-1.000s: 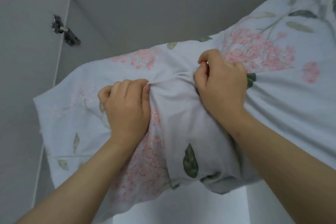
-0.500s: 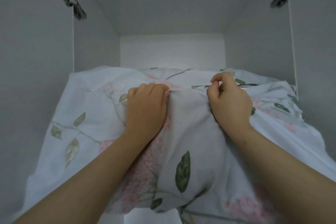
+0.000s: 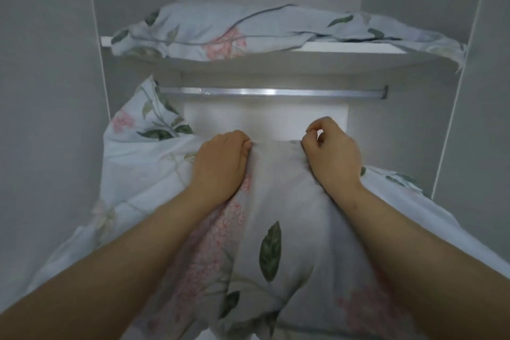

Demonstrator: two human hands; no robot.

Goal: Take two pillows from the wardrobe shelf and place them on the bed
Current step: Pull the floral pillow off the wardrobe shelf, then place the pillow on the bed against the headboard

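Observation:
A pale floral pillow (image 3: pixel 278 215) with pink blossoms and green leaves fills the lower half of the head view, held out in front of the wardrobe. My left hand (image 3: pixel 220 165) grips a bunched fold of its cover at the top edge. My right hand (image 3: pixel 332 157) clutches the same top edge a little to the right, fingers curled. A second floral pillow (image 3: pixel 248 30) lies flat on the wardrobe shelf (image 3: pixel 303 59) above, one corner hanging over the shelf's right end.
A metal hanging rail (image 3: pixel 271 92) runs under the shelf. Grey wardrobe side walls (image 3: pixel 49 91) stand close on both sides. The white back panel (image 3: pixel 265 121) shows behind my hands. The bed is out of view.
The pillow in my hands has come down off the shelf to below the rail. The view has dropped, so the shelf and the second pillow on it show now. Both grips are unchanged.

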